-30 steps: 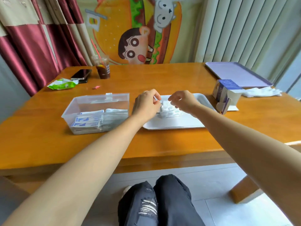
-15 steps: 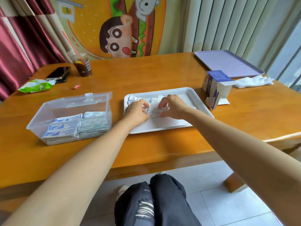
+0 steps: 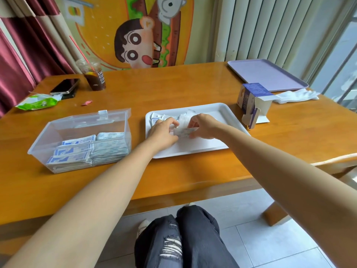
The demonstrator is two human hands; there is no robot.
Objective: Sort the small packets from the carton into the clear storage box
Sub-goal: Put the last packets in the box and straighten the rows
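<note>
Both hands are on it: your left hand and right hand pinch a small bundle of packets between the fingertips, low over the middle of the white tray. At eleven o'clock from that grip, a loose heap of packets lies on the tray, not yet gathered. Out at nine o'clock, just beside the tray, the clear storage box stands open, its near half filled with two tidy rows of stacked packets, while the far half looks free. At two o'clock the carton stands with its flap hanging open, and I can't tell whether anything is left inside. My read is that you're well past halfway, with this bundle and the tray's leftovers to carry across to nine o'clock
</note>
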